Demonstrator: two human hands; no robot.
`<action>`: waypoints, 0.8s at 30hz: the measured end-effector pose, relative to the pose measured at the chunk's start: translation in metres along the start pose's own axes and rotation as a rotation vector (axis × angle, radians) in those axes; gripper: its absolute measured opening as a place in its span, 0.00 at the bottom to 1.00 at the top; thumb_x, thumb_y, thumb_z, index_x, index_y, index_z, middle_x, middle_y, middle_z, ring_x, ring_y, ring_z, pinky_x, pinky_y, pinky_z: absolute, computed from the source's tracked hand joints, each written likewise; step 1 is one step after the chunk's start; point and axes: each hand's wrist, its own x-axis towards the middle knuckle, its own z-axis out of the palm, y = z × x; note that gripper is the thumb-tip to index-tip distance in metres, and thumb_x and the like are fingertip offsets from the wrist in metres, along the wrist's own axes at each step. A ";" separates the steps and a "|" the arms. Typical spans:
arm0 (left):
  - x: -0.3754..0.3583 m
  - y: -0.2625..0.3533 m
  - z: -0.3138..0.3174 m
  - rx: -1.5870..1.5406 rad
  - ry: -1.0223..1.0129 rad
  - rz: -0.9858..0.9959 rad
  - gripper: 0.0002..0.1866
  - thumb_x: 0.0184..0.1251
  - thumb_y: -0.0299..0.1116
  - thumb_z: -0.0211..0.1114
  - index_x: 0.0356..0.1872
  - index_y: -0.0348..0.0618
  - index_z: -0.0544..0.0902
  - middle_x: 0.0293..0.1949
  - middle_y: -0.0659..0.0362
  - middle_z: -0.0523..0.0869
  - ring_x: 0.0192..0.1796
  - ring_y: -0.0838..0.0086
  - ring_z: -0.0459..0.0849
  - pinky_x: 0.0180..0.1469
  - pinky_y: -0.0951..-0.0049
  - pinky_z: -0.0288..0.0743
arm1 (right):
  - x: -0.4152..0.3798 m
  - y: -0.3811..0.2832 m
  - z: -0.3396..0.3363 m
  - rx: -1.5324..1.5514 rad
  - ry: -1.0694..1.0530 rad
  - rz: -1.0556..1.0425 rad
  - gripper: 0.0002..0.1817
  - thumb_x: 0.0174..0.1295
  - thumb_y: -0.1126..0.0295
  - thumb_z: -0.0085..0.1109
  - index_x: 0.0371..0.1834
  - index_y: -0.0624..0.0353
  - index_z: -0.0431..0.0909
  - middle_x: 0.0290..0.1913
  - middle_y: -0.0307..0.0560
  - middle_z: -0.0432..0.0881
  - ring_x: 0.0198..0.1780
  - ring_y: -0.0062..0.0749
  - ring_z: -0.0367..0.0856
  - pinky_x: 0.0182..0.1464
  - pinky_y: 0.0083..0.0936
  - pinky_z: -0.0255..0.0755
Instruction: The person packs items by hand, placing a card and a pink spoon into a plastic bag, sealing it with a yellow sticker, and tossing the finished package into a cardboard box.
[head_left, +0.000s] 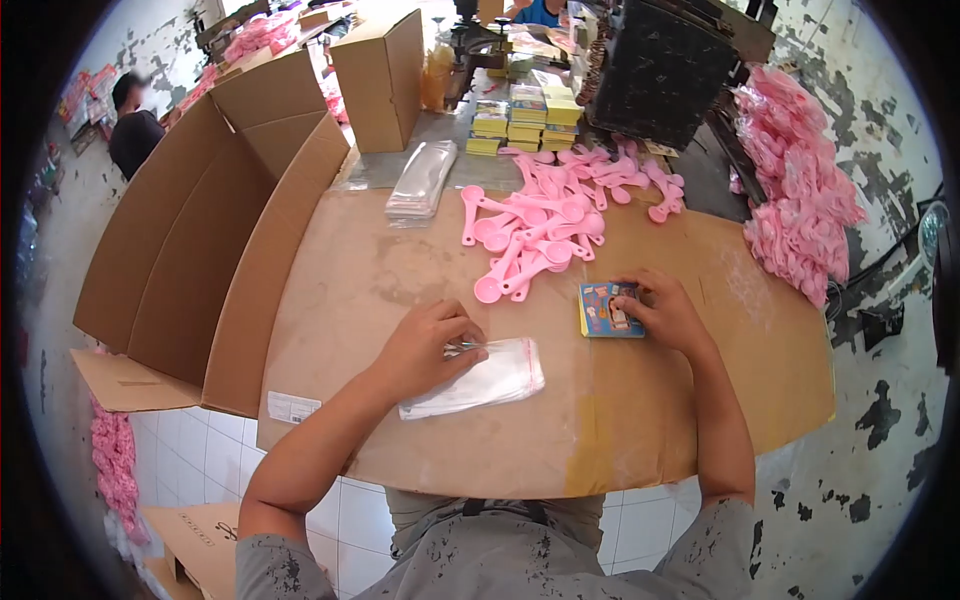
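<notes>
A person in a grey shirt sits at a cardboard-covered surface (500, 455), both forearms reaching across it. The left hand (425, 345) rests over a pile of clear bags (510, 375), its fingers curled inward at the pile's far edge; whether they pinch a bag cannot be told. The bags spread out beneath and to the right of those fingers. The right hand (668, 308) holds a small stack of blue-faced cards (598, 312), thumb on top and fingers around the far edge; most of the stack extends left of the thumb. Pink spoons (545, 215) lie heaped beyond both hands, and a large open box (180, 230) stands at left.
</notes>
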 end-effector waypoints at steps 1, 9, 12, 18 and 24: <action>0.000 -0.001 0.000 -0.009 -0.010 0.001 0.10 0.61 0.34 0.79 0.40 0.44 0.89 0.37 0.58 0.84 0.43 0.63 0.83 0.48 0.62 0.77 | -0.004 0.001 0.005 0.101 0.029 0.031 0.16 0.67 0.69 0.71 0.56 0.61 0.86 0.53 0.50 0.85 0.55 0.39 0.83 0.59 0.33 0.75; -0.003 0.007 0.001 -0.248 0.064 -0.091 0.08 0.67 0.25 0.73 0.44 0.41 0.85 0.38 0.58 0.88 0.41 0.68 0.87 0.47 0.66 0.80 | -0.021 -0.011 0.015 0.334 0.318 -0.088 0.09 0.67 0.75 0.70 0.49 0.61 0.86 0.46 0.42 0.86 0.49 0.28 0.84 0.54 0.29 0.77; -0.004 0.007 0.003 -0.552 0.081 -0.233 0.12 0.71 0.22 0.69 0.53 0.37 0.83 0.41 0.57 0.91 0.43 0.74 0.89 0.47 0.72 0.82 | -0.029 -0.040 0.031 0.434 0.252 -0.022 0.08 0.68 0.76 0.68 0.48 0.61 0.85 0.46 0.42 0.86 0.47 0.26 0.84 0.51 0.27 0.77; 0.009 0.010 0.002 -0.926 -0.033 -0.462 0.13 0.77 0.25 0.64 0.58 0.32 0.82 0.40 0.58 0.90 0.41 0.78 0.89 0.46 0.76 0.82 | -0.017 -0.073 0.033 0.012 -0.042 -0.212 0.10 0.68 0.77 0.66 0.51 0.59 0.87 0.48 0.42 0.86 0.46 0.19 0.82 0.47 0.24 0.76; 0.024 0.018 0.005 -0.881 -0.170 -0.543 0.15 0.80 0.37 0.68 0.51 0.33 0.87 0.35 0.61 0.91 0.36 0.83 0.86 0.41 0.79 0.81 | -0.007 -0.059 0.061 0.596 0.014 -0.151 0.17 0.71 0.79 0.64 0.62 0.61 0.81 0.55 0.44 0.86 0.54 0.23 0.84 0.55 0.25 0.79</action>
